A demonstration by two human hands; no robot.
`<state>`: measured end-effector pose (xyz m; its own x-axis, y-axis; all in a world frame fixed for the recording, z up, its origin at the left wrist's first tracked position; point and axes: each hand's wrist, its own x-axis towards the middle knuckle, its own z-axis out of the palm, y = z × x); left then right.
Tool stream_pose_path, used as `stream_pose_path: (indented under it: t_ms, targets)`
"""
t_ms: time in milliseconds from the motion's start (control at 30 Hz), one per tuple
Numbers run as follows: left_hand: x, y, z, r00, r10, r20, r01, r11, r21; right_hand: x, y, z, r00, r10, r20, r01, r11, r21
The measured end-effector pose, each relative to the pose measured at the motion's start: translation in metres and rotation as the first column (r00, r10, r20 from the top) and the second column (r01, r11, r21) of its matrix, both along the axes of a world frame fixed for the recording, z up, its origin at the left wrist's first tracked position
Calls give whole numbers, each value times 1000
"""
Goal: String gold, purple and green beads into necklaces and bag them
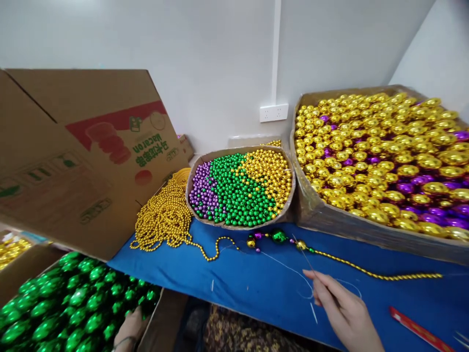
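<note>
My right hand (342,308) pinches a thin needle (307,258) that slants up and left over the blue cloth. White thread (282,264) curves loosely near it. Just beyond the needle lies a strand with a large green bead (279,236), a gold bead (301,245), and smaller purple and gold ones. A thin gold bead string (370,271) stretches right from the strand. Down at the lower left, my left hand (130,328) reaches among shiny green beads (78,296) in a box. Its fingertips are hidden there, so its grip does not show.
A cardboard tub (188,195) holds small purple, green and gold beads. Beside it lie coiled gold bead chains (163,215). A bigger box (315,208) of gold and purple beads stands right. An open carton (84,195) rises left. A red strip (417,327) lies on blue cloth (264,298).
</note>
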<state>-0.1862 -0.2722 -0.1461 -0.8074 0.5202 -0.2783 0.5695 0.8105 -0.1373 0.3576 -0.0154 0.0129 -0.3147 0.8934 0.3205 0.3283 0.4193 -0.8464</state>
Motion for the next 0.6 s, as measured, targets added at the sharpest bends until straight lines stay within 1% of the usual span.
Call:
stream_pose_path:
  t_ms: [33, 67, 100, 133, 200, 233, 267, 300, 333, 367, 400, 433, 467, 500, 533, 600]
  targets:
    - [1, 2, 7, 1000, -8, 8, 8, 1000, -11, -1, -1, -1, 1000, 3, -1, -3, 1000, -11]
    - [2, 6, 17, 1000, 0, -9, 0, 1000, -11, -2, -2, -2, 1000, 13, 0, -13, 1000, -20]
    - [4, 12, 32, 999, 20, -47, -20, 1000, 3, -4, -4, -4, 1000, 29, 2, -29, 999, -22]
    - [8, 19, 49, 992, 65, -107, -61, 997, 47, -6, -5, -6, 999, 49, 1, -49, 999, -16]
    - [20, 39, 92, 970, 132, -202, -86, 971, 223, -10, -8, -10, 995, 100, -1, -100, 995, 12]
    - [29, 51, 115, 967, 161, -197, -86, 936, 343, -14, -9, -13, 992, 125, 3, -125, 992, 29]
    - [40, 65, 137, 976, 177, -125, -99, 879, 467, -18, -11, -16, 988, 152, 13, -152, 987, 45]
    - [54, 80, 157, 985, 171, -9, -131, 786, 604, -22, -12, -20, 984, 179, 28, -180, 982, 62]
    - [69, 97, 173, 986, 91, 137, -163, 652, 741, -27, -13, -22, 977, 207, 49, -210, 974, 82]
    - [87, 113, 186, 956, -46, 290, -233, 483, 844, -32, -13, -24, 970, 231, 72, -238, 965, 109]
    - [105, 130, 196, 887, -208, 412, -328, 344, 880, -36, -14, -26, 964, 251, 93, -263, 954, 147]
    - [124, 145, 202, 793, -354, 496, -422, 267, 866, -40, -15, -26, 957, 266, 113, -284, 940, 189]
    - [143, 159, 206, 688, -479, 545, -496, 238, 835, -43, -16, -26, 952, 274, 135, -300, 926, 229]
    - [161, 172, 207, 582, -574, 576, -551, 242, 798, -45, -16, -25, 949, 273, 158, -307, 914, 264]
    - [178, 182, 206, 474, -644, 600, -589, 274, 760, -46, -16, -23, 947, 265, 182, -310, 905, 291]
    - [206, 198, 202, 289, -721, 629, -621, 358, 697, -45, -15, -19, 947, 231, 222, -294, 902, 316]
